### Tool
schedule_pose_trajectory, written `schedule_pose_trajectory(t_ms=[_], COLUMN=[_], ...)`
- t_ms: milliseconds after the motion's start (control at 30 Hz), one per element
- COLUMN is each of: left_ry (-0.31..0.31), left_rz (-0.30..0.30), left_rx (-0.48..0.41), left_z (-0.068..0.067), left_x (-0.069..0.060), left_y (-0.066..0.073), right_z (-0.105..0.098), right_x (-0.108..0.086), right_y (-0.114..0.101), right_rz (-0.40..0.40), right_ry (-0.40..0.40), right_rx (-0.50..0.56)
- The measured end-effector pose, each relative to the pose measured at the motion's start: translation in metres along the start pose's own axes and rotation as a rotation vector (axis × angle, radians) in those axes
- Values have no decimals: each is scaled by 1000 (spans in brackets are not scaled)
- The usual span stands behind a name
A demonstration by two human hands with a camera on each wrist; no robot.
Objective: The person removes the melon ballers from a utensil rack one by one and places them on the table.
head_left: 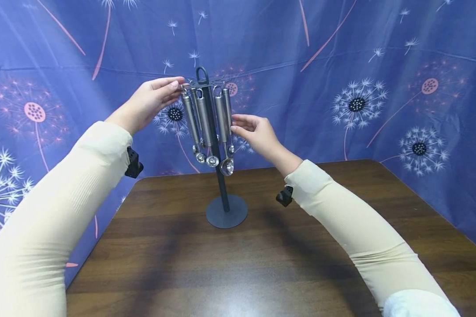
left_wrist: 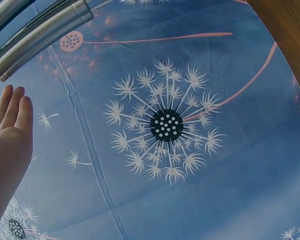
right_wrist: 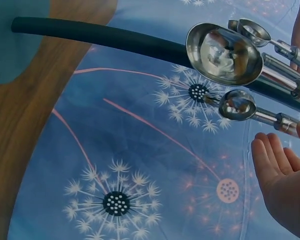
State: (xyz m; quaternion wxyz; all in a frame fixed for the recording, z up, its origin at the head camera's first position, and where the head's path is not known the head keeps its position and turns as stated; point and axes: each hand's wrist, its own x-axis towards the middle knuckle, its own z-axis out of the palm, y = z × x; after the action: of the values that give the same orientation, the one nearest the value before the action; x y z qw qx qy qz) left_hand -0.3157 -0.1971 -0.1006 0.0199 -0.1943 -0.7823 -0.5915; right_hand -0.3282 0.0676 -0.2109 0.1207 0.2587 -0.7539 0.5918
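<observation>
A dark metal stand (head_left: 218, 176) rises from the table, with several steel-handled utensils (head_left: 204, 121) hanging from the hooks at its top. My left hand (head_left: 148, 99) is raised at the rack's upper left, fingertips beside the top of the leftmost handle; its extended fingers show in the left wrist view. At the right, my right hand (head_left: 262, 136) has its thumb and fingertips by the lower part of the rightmost handle. In the right wrist view its thumb meets the handle of a small round-bowled spoon (right_wrist: 237, 105), beside a larger ladle bowl (right_wrist: 224, 54); the other fingers stand apart from the thumb.
The stand's round base (head_left: 227, 212) rests toward the back of a brown wooden table (head_left: 238, 259). Behind it hangs a blue cloth (head_left: 277, 83) with dandelion prints, close to the table's rear edge. Both sleeved forearms reach over the table from either side.
</observation>
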Motion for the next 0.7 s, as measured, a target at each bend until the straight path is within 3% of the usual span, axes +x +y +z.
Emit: schedule_pose_trajectory(t_ms=[467, 700], left_ry=[-17, 17], left_rz=[21, 49], left_rx=[-108, -81], left_z=[2, 1], left_x=[-3, -8], left_y=[-1, -4], right_z=[9, 12], right_x=[8, 8], right_y=[1, -2], right_rz=[28, 32], right_ry=[30, 56], right_rx=[156, 181])
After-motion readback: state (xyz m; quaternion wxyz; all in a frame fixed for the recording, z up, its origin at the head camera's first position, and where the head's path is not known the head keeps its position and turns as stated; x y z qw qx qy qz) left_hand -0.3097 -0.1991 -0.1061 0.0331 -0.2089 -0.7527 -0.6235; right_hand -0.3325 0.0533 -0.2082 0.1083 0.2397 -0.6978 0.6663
